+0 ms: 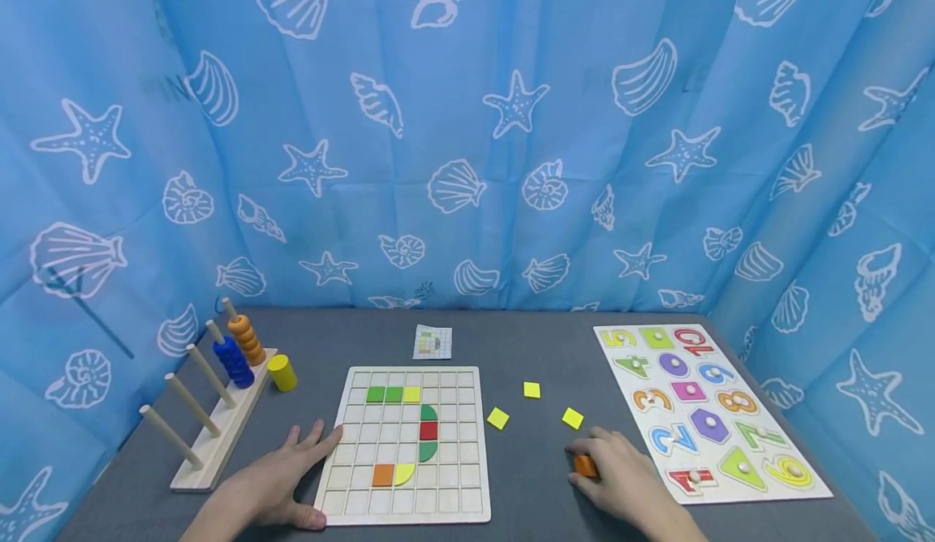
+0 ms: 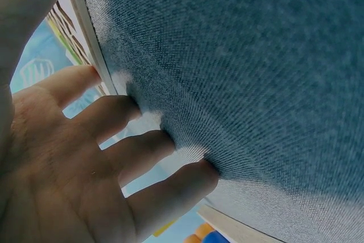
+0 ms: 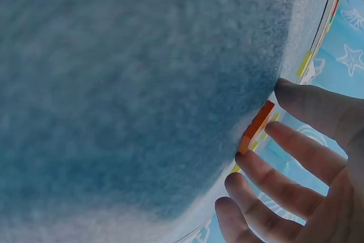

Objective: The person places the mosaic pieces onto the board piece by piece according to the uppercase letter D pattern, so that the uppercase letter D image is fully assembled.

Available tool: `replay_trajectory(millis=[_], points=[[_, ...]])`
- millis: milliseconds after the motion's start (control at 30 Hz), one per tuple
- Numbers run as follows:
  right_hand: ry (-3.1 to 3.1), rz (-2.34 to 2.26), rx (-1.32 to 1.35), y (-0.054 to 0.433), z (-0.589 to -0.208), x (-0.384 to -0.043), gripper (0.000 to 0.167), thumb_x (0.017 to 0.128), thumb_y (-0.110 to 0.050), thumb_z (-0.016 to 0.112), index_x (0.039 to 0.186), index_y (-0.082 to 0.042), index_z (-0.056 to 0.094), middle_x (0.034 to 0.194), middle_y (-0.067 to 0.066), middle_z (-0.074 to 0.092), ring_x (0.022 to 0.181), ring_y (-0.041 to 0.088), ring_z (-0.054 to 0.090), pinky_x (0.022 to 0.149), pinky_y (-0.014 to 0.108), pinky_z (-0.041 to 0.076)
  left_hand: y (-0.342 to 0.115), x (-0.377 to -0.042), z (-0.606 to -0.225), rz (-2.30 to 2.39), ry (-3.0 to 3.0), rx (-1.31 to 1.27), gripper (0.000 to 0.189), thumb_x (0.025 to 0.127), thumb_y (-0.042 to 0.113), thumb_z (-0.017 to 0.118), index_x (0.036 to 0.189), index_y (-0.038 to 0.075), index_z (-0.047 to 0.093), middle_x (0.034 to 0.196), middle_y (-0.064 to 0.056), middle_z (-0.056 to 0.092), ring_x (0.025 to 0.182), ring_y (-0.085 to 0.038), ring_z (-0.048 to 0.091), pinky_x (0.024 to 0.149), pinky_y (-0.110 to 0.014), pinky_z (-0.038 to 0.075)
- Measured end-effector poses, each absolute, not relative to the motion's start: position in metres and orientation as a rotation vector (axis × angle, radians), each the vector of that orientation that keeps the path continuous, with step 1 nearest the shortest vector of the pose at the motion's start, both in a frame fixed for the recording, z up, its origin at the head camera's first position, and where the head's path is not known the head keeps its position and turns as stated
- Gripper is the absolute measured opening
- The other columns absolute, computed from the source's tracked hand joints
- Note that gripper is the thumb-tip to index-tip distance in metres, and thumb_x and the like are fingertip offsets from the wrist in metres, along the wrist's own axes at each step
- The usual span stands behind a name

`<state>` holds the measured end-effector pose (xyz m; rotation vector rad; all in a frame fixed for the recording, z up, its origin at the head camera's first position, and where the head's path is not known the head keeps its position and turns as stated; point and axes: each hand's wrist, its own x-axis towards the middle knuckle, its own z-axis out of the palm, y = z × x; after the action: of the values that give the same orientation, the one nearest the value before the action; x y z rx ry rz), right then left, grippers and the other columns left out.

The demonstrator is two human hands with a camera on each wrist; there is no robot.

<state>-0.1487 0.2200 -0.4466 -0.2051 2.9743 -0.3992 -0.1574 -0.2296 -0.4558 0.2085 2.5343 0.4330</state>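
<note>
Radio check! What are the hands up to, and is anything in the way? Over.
Left hand at left edge of board. Right hand at orange block. Possible clutter: three loose yellow squares right of board.

In the head view, the right hand (image 1: 617,477) hides a part of the orange piece (image 1: 586,466), so we cannot see its whole shape, nor tell whether it is gripped. The left hand (image 1: 273,481) covers some of the left edge of the grid board (image 1: 409,518). The details on the small card (image 1: 433,342) are too tiny for us to make out. In the left wrist view, the peg rack (image 2: 234,226) is cut by the bottom border; in the right wrist view, the table (image 3: 114,95) surface looks blurred to us.
</note>
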Motion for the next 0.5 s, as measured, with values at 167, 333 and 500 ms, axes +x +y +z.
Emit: replay_trajectory(millis=[167, 333, 500], points=[[2.983, -0.399, -0.196, 0.2261, -0.4466, -0.1485, 0.027, 0.077, -0.028, 0.09, 0.099, -0.02, 0.078, 0.088, -0.007, 0.064, 0.081, 0.01, 0.057, 0.075, 0.039, 0.055, -0.2299, -0.1567, -0.4555, 0.441, 2.534, 0.217, 0.118, 0.064, 0.051, 0.09, 0.161, 0.017, 0.032, 0.165, -0.03, 0.026, 0.147, -0.067, 0.016, 0.105, -0.083, 0.029], [2.959, -0.407, -0.204, 0.2283, -0.4459, -0.1514, 0.02, 0.078, -0.027, 0.089, 0.094, -0.021, 0.078, 0.084, -0.007, 0.063, 0.078, 0.009, 0.057, 0.074, 0.038, 0.055, -0.2305, -0.156, -0.4558, 0.45, 2.535, 0.217, 0.118, 0.064, 0.05, 0.091, 0.161, 0.017, 0.032, 0.165, -0.03, 0.026, 0.147, -0.067, 0.016, 0.105, -0.083, 0.029], [2.97, -0.42, -0.208, 0.2273, -0.4469, -0.1516, 0.019, 0.077, -0.025, 0.09, 0.092, -0.019, 0.079, 0.082, -0.007, 0.061, 0.074, 0.009, 0.054, 0.069, 0.035, 0.051, -0.2305, -0.1557, -0.4552, 0.468, 2.533, 0.229, 0.117, 0.065, 0.049, 0.09, 0.161, 0.017, 0.031, 0.166, -0.03, 0.026, 0.147, -0.067, 0.016, 0.104, -0.083, 0.029]])
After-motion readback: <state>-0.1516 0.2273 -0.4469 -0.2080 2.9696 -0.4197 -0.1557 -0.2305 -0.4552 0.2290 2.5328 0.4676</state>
